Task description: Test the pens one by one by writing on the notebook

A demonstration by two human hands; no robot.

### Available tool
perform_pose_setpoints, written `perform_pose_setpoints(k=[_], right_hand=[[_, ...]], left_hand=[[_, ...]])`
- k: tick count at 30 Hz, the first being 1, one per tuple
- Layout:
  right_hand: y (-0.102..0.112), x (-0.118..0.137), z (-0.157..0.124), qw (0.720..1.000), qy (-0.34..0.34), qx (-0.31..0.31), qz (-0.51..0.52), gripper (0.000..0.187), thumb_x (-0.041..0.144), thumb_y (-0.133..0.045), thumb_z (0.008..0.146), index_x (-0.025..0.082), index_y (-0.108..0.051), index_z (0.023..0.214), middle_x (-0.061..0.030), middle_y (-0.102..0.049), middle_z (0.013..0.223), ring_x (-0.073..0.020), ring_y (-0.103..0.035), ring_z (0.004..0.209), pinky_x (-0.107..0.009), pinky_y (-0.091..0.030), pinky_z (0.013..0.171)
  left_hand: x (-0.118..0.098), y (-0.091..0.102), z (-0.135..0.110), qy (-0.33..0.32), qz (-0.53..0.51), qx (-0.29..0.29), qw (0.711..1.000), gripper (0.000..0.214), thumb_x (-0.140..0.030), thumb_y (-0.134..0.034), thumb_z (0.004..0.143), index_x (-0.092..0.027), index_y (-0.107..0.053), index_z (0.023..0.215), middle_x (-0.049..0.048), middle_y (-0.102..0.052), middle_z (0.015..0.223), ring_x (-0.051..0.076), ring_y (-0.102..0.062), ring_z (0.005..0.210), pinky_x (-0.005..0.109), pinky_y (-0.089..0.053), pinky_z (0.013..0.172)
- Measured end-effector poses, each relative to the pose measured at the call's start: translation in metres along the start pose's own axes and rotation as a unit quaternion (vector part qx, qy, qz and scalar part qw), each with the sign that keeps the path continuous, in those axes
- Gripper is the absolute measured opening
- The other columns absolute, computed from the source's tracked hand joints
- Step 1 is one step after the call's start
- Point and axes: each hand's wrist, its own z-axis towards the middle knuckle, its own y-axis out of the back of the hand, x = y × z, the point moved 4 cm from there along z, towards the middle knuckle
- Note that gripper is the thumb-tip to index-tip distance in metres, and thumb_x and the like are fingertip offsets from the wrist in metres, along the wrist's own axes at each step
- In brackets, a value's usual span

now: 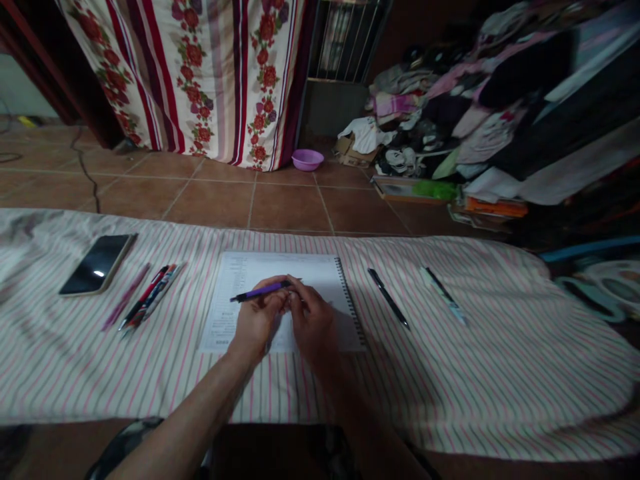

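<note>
A purple pen (pixel 265 291) with dark ends lies slantwise across the closed fingers of my left hand (pixel 255 323). My right hand (pixel 315 323) has its fingers closed at the pen's right end, and the fingertips of both hands meet there. Just what each finger grips is partly hidden. Below the hands is an open spiral notebook (pixel 325 267), its coil along the right side and printed text on the left part of the page. To its right lie a black pen (pixel 389 298) and a pale patterned pen (pixel 446 297).
On the striped cloth (pixel 500 373), at left, are a smartphone (pixel 97 265), a pink pen (pixel 126 297), a red and black pen (pixel 144 297) and patterned pens (pixel 155 299). Beyond are a floral curtain (pixel 220 80), a purple basin (pixel 307 159) and piled clothes (pixel 450 113).
</note>
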Motion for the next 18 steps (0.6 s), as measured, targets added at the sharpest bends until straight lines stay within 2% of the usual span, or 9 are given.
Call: perform_pose_setpoints(k=[4, 8, 10, 15, 18], right_hand=[[0.001, -0.008, 0.001, 1.0, -0.013, -0.018, 0.005, 0.037, 0.017, -0.041, 0.085, 0.023, -0.062, 0.115, -0.0072, -0.068, 0.1, -0.018, -0.064, 0.09, -0.032, -0.05, 0.083], [0.001, -0.015, 0.001, 0.998, -0.049, -0.017, 0.047, 0.036, 0.018, -0.047, 0.082, 0.026, -0.063, 0.113, -0.0048, -0.068, 0.099, -0.0176, -0.064, 0.089, -0.032, -0.049, 0.083], [0.002, -0.017, 0.002, 0.994, -0.08, -0.012, 0.071, 0.034, 0.02, -0.051, 0.08, 0.026, -0.063, 0.111, -0.0047, -0.068, 0.1, -0.0182, -0.064, 0.088, -0.033, -0.049, 0.083], [0.008, -0.019, 0.004, 0.979, -0.16, -0.027, 0.127, 0.03, 0.027, -0.057, 0.077, 0.024, -0.063, 0.106, -0.005, -0.068, 0.096, -0.0185, -0.064, 0.085, -0.033, -0.051, 0.077], [0.01, -0.02, 0.005, 0.959, -0.194, -0.039, 0.202, 0.031, 0.034, -0.059, 0.076, 0.022, -0.059, 0.105, -0.0051, -0.067, 0.094, -0.0185, -0.064, 0.083, -0.03, -0.052, 0.068]], left_hand=[[-0.004, -0.003, -0.004, -0.046, 0.056, 0.029, 0.997, 0.027, -0.013, -0.065, 0.068, -0.016, -0.066, 0.095, 0.001, -0.065, 0.072, 0.011, -0.055, 0.064, 0.022, -0.045, 0.062], [-0.002, -0.002, -0.008, -0.079, 0.115, 0.04, 0.989, 0.033, -0.012, -0.062, 0.072, -0.019, -0.065, 0.104, 0.0061, -0.065, 0.098, 0.016, -0.058, 0.085, 0.025, -0.046, 0.073], [-0.003, -0.003, -0.011, -0.105, 0.131, 0.057, 0.984, 0.038, -0.009, -0.061, 0.072, -0.021, -0.064, 0.108, 0.0068, -0.063, 0.103, 0.018, -0.057, 0.092, 0.025, -0.045, 0.079], [-0.009, -0.006, -0.02, -0.131, 0.139, 0.109, 0.975, 0.051, -0.004, -0.059, 0.071, -0.023, -0.059, 0.118, 0.0055, -0.06, 0.097, 0.013, -0.057, 0.073, 0.026, -0.047, 0.072], [-0.012, -0.009, -0.025, -0.126, 0.122, 0.141, 0.974, 0.047, -0.007, -0.059, 0.073, -0.022, -0.059, 0.118, 0.0086, -0.059, 0.102, 0.016, -0.058, 0.077, 0.026, -0.048, 0.068]])
